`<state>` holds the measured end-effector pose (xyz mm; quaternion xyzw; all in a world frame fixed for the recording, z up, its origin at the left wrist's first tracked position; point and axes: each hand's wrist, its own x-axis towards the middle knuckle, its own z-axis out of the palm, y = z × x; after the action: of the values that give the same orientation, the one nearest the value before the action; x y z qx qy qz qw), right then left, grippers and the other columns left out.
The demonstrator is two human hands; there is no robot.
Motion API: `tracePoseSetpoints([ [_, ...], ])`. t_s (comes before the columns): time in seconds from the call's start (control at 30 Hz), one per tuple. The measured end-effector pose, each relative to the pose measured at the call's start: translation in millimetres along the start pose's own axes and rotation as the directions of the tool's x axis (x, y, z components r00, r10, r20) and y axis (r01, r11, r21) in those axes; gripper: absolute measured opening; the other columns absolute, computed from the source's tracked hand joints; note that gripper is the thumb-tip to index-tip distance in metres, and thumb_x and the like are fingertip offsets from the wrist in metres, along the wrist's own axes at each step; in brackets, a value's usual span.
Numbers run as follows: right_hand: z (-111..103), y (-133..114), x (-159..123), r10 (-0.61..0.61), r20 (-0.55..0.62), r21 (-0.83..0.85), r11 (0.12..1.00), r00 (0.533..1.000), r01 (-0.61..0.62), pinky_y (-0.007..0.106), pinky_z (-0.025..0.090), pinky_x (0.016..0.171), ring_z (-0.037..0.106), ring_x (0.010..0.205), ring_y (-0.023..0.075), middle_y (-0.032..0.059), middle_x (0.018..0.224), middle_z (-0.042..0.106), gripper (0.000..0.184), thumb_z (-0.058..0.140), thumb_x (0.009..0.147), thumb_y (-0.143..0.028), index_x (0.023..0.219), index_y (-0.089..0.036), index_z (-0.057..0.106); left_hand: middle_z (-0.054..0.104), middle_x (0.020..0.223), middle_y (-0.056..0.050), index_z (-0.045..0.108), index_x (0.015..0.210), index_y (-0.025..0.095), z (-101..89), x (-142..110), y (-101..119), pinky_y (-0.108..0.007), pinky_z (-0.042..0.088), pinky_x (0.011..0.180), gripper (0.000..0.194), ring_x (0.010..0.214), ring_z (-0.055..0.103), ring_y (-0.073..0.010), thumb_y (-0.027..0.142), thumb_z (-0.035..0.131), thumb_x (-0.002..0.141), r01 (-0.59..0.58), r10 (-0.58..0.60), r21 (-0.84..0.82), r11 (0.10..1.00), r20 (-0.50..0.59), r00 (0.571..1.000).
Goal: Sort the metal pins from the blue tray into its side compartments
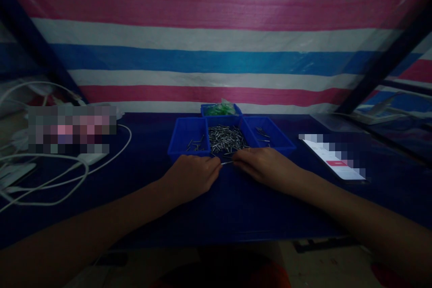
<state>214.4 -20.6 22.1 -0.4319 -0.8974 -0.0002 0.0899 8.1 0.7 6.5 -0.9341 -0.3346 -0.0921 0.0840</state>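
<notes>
My left hand [192, 173] and my right hand [265, 164] meet in front of the blue bins, fingers pinched together. A thin shiny metal rod [227, 162] spans the small gap between their fingertips, with an end at each hand. Just behind, the middle blue bin holds a heap of similar thin metal rods [224, 138]; their exact kind is too small and dark to make out. In the left blue bin [189, 128] lie several loose rods, and a few more are in the right blue bin [275, 132]. My fingers partly hide the bins' front edges.
Behind the middle bin, another blue bin [203, 110] holds green plastic-wrapped items [221, 108]. A lit phone [340, 164] lies to the right on the blue table [229, 216]. White cables [72, 184] loop across the left side. A striped sheet [216, 60] hangs behind.
</notes>
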Motion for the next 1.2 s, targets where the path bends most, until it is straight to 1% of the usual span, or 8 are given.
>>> tracePoseSetpoints([
  [0.3,2.4,-1.7,0.8,-0.012,0.050,-0.019,1.000,0.999,0.013,0.024,0.035,0.053,0.053,0.058,0.0115,0.0030,0.070,0.058,0.020,0.034,0.089,-0.022,0.082,-0.014,0.051,0.061,0.070,0.000,0.051,0.085,0.019,3.9,-1.8,-1.4,-0.024,0.036,0.050,0.019,0.061,0.060,-0.0163,0.031,0.036,0.088,-0.025,0.025,-0.002,1.000,-0.012,1.000],
  [0.43,2.4,-2.1,-1.0,0.002,0.016,0.008,1.000,1.000,-0.002,0.026,0.039,0.060,0.056,0.069,0.0145,0.0068,0.086,0.058,0.019,0.037,0.088,-0.025,0.099,-0.014,0.048,0.061,0.068,0.001,0.051,0.082,0.020,2.6,-1.4,-1.8,-0.025,0.036,0.050,0.021,0.060,0.060,-0.0163,0.029,0.034,0.089,-0.013,0.013,0.004,1.000,-0.015,1.000],
  [0.5,1.7,-2.5,-1.5,-0.005,-0.011,0.031,1.000,1.000,0.005,0.027,0.041,0.064,0.056,0.077,0.0161,0.0087,0.096,0.056,0.026,0.042,0.086,-0.027,0.108,-0.014,0.043,0.061,0.068,0.001,0.051,0.081,0.019,2.0,-1.3,-1.5,-0.025,0.036,0.049,0.021,0.059,0.060,-0.0163,0.029,0.034,0.089,0.006,-0.006,0.006,1.000,-0.022,1.000],
  [0.7,-3.2,-6.2,0.0,-0.122,0.062,0.019,0.993,0.991,0.121,0.026,0.043,0.067,0.053,0.074,0.0141,0.0057,0.085,0.054,0.015,0.041,0.087,-0.026,0.091,-0.015,0.050,0.062,0.066,0.000,0.051,0.081,0.019,1.8,-1.4,-0.8,-0.024,0.036,0.047,0.021,0.057,0.060,-0.0170,0.026,0.034,0.088,0.030,-0.030,0.040,0.999,-0.004,1.000],
  [0.87,-5.7,-7.5,-0.1,-0.192,0.077,0.035,0.981,0.978,0.189,0.025,0.042,0.068,0.051,0.073,0.0125,0.0045,0.082,0.053,0.015,0.041,0.087,-0.024,0.089,-0.014,0.052,0.063,0.068,-0.002,0.052,0.085,0.018,-0.2,0.1,0.3,-0.024,0.038,0.047,0.024,0.058,0.061,-0.0178,0.028,0.031,0.089,0.070,-0.070,0.037,0.997,0.014,0.997],
  [1.0,-5.6,-5.1,-1.5,-0.204,0.063,-0.030,0.978,0.977,0.207,0.025,0.041,0.069,0.051,0.075,0.0129,0.0047,0.083,0.054,0.016,0.040,0.087,-0.024,0.088,-0.014,0.053,0.063,0.068,-0.004,0.052,0.083,0.018,-2.3,0.6,1.1,-0.026,0.040,0.049,0.025,0.060,0.061,-0.0195,0.033,0.032,0.089,0.090,-0.092,0.049,0.995,0.040,0.995],
  [1.1,-8.2,-1.8,-1.7,-0.158,-0.013,-0.146,0.977,0.987,0.154,0.026,0.040,0.067,0.051,0.075,0.0144,0.0056,0.082,0.055,0.019,0.038,0.088,-0.024,0.088,-0.014,0.054,0.063,0.067,-0.003,0.053,0.082,0.018,-2.8,0.1,1.2,-0.026,0.039,0.048,0.026,0.056,0.060,-0.0192,0.035,0.034,0.088,0.078,-0.082,0.073,0.994,0.047,0.996],
  [1.2,-13.4,3.5,-2.0,-0.026,-0.136,-0.288,0.957,0.990,-0.014,0.027,0.039,0.062,0.051,0.071,0.0161,0.0063,0.078,0.056,0.023,0.036,0.088,-0.025,0.084,-0.014,0.055,0.062,0.066,-0.003,0.053,0.081,0.019,-2.1,-0.6,1.0,-0.025,0.038,0.047,0.026,0.054,0.059,-0.0181,0.035,0.034,0.088,0.059,-0.063,0.080,0.995,0.042,0.997],
])
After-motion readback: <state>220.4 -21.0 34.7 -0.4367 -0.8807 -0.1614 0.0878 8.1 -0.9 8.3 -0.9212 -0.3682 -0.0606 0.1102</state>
